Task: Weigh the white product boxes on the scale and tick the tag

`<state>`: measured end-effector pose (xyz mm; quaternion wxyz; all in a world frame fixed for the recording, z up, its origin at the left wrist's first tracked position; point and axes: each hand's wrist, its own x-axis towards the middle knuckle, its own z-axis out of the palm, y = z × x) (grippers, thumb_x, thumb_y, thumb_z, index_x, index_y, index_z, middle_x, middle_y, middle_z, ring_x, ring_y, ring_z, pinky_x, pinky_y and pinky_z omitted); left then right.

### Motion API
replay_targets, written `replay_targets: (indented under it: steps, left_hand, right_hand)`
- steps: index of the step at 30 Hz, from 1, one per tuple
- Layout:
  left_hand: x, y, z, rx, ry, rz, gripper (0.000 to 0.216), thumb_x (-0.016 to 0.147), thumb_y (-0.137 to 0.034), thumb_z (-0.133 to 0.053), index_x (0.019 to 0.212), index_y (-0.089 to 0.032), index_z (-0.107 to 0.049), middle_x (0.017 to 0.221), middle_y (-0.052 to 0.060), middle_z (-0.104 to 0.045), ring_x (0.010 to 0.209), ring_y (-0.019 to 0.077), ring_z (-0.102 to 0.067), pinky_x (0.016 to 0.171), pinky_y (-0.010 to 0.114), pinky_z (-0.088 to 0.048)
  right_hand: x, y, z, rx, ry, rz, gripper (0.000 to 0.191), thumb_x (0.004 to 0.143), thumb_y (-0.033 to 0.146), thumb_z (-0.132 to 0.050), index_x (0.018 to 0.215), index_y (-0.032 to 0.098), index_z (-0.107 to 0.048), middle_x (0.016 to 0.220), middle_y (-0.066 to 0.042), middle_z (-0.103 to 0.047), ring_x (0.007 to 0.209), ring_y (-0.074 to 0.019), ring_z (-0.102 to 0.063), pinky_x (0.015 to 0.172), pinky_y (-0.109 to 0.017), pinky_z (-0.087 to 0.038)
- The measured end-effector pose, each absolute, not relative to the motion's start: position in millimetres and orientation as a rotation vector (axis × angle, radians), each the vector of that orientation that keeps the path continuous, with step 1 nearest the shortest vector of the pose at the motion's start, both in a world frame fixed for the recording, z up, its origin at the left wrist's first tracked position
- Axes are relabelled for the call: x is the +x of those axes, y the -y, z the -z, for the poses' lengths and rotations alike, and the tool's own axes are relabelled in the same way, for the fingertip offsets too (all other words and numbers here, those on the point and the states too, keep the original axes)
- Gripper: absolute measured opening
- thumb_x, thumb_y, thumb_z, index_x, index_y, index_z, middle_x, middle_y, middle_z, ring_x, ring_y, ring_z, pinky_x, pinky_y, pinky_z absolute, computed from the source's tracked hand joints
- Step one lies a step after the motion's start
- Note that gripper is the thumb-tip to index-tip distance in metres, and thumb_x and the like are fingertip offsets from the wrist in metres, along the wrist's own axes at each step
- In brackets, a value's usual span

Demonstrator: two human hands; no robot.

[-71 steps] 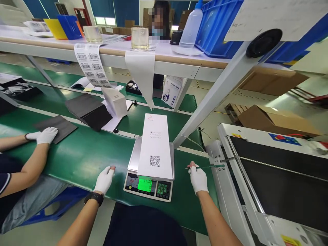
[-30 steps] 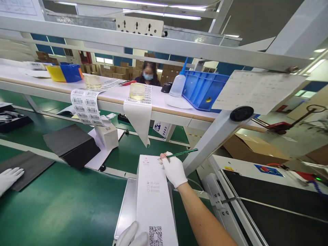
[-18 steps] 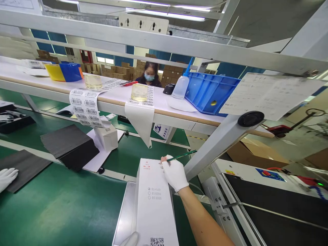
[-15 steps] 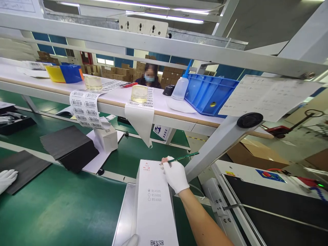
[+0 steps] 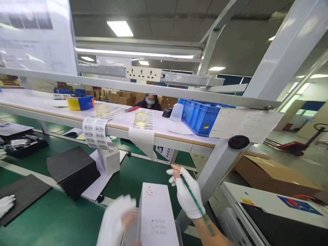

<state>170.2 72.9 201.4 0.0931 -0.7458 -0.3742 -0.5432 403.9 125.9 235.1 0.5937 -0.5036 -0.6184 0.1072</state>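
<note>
A tall white box (image 5: 156, 215) with a red mark and a row of tick circles lies in front of me at the bottom centre. My right hand (image 5: 186, 194), in a white glove, hovers just beyond the box's far right corner. It grips a green pencil (image 5: 197, 205) that runs back along my wrist, with the forefinger stretched out. My gloved left hand (image 5: 115, 221) is at the box's left side, smeared by motion, so its fingers cannot be read.
A white shelf (image 5: 179, 138) ahead carries barcode label strips (image 5: 95, 135), tape rolls (image 5: 140, 118), a squeeze bottle and a blue crate (image 5: 198, 116). Black sheets (image 5: 71, 169) and a small white box (image 5: 110, 160) lie on the green belt. A co-worker's gloved hand (image 5: 5, 204) rests far left. A slanted steel post (image 5: 217, 164) stands right.
The view has tilted upward. My right hand has lifted off the box's top end and swung the pencil back along my wrist. My left hand has risen beside the box, blurred.
</note>
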Motion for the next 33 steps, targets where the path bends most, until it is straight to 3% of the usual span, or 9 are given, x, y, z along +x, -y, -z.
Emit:
replay_targets:
  steps: [3, 5, 9, 13, 17, 25, 29, 31, 33]
  left_hand:
    - [165, -168, -276, -2.076, 1.162, 1.658, 0.037, 0.083, -0.039, -0.053, 0.118, -0.028, -0.060, 0.120, 0.009, -0.069, 0.120, 0.0298, -0.061, 0.102, 0.054, -0.052]
    - [164, -221, -319, -2.035, 1.241, 1.562, 0.032, 0.091, -0.039, -0.044, 0.108, -0.019, -0.063, 0.113, 0.013, -0.071, 0.117, 0.0297, -0.060, 0.103, 0.052, -0.048]
    - [161, -270, -349, -2.163, 1.273, 1.265, 0.031, 0.092, -0.041, -0.043, 0.095, -0.022, -0.067, 0.102, 0.008, -0.073, 0.108, 0.0299, -0.060, 0.102, 0.057, -0.039]
    - [155, -275, -336, -2.265, 1.218, 1.374, 0.028, 0.084, -0.048, -0.058, 0.094, -0.023, -0.065, 0.100, 0.005, -0.072, 0.104, 0.0264, -0.061, 0.096, 0.047, -0.042]
    - [152, -275, -331, -2.258, 1.195, 1.488, 0.032, 0.078, -0.051, -0.065, 0.088, -0.021, -0.064, 0.095, 0.006, -0.071, 0.097, 0.0250, -0.062, 0.089, 0.043, -0.045]
    - [150, -272, -343, -2.293, 1.264, 1.408, 0.041, 0.073, -0.056, -0.068, 0.094, -0.020, -0.064, 0.099, 0.008, -0.071, 0.099, 0.0279, -0.063, 0.092, 0.049, -0.046]
    - [134, -251, -334, -2.395, 1.152, 1.285, 0.076, 0.059, -0.056, -0.079, 0.122, -0.020, -0.057, 0.130, 0.013, -0.061, 0.130, 0.0379, -0.048, 0.109, 0.058, -0.039]
    - [129, -220, -306, -2.402, 1.166, 1.322, 0.081, 0.066, -0.051, -0.076, 0.135, -0.022, -0.047, 0.143, 0.013, -0.052, 0.141, 0.0389, -0.037, 0.114, 0.061, -0.036]
    - [132, -171, -263, -2.480, 1.208, 1.394, 0.071, 0.078, -0.048, -0.066, 0.141, -0.028, -0.041, 0.149, 0.010, -0.047, 0.144, 0.0363, -0.035, 0.116, 0.062, -0.036]
  right_hand:
    - [397, -147, -288, -1.017, 1.622, 0.254, 0.023, 0.097, 0.034, -0.052, 0.108, 0.020, -0.066, 0.092, -0.008, -0.069, 0.081, -0.0220, -0.065, 0.078, -0.037, -0.053]
    - [389, -164, -320, -0.951, 1.704, 0.486, 0.020, 0.095, 0.031, -0.054, 0.106, 0.019, -0.066, 0.091, -0.009, -0.067, 0.088, -0.0244, -0.062, 0.083, -0.040, -0.050]
    - [367, -196, -356, -0.922, 1.920, 0.576, 0.017, 0.088, 0.027, -0.065, 0.102, 0.017, -0.065, 0.092, -0.008, -0.067, 0.090, -0.0256, -0.060, 0.081, -0.038, -0.045]
    - [346, -220, -367, -1.082, 2.022, 0.665, 0.030, 0.078, 0.033, -0.078, 0.101, 0.017, -0.067, 0.088, -0.006, -0.067, 0.084, -0.0259, -0.057, 0.072, -0.036, -0.038]
    - [334, -231, -368, -1.169, 2.026, 0.883, 0.007, 0.086, 0.025, -0.065, 0.087, 0.019, -0.068, 0.076, -0.006, -0.063, 0.075, -0.0238, -0.051, 0.064, -0.036, -0.026]
    - [330, -230, -366, -0.813, 2.002, 1.168, 0.024, 0.093, 0.016, -0.048, 0.074, 0.017, -0.063, 0.069, -0.008, -0.054, 0.072, -0.0225, -0.045, 0.064, -0.035, -0.026]
    - [337, -193, -343, -0.661, 1.973, 0.837, 0.023, 0.096, 0.015, -0.043, 0.088, 0.016, -0.065, 0.078, -0.008, -0.061, 0.075, -0.0205, -0.051, 0.067, -0.033, -0.034]
    - [352, -164, -314, -0.771, 1.867, 0.412, 0.018, 0.096, 0.017, -0.047, 0.091, 0.017, -0.064, 0.080, -0.005, -0.063, 0.073, -0.0176, -0.055, 0.069, -0.030, -0.040]
    - [374, -136, -275, -1.020, 1.680, 0.000, 0.016, 0.094, 0.027, -0.054, 0.085, 0.019, -0.063, 0.075, -0.002, -0.063, 0.067, -0.0162, -0.055, 0.065, -0.028, -0.041]
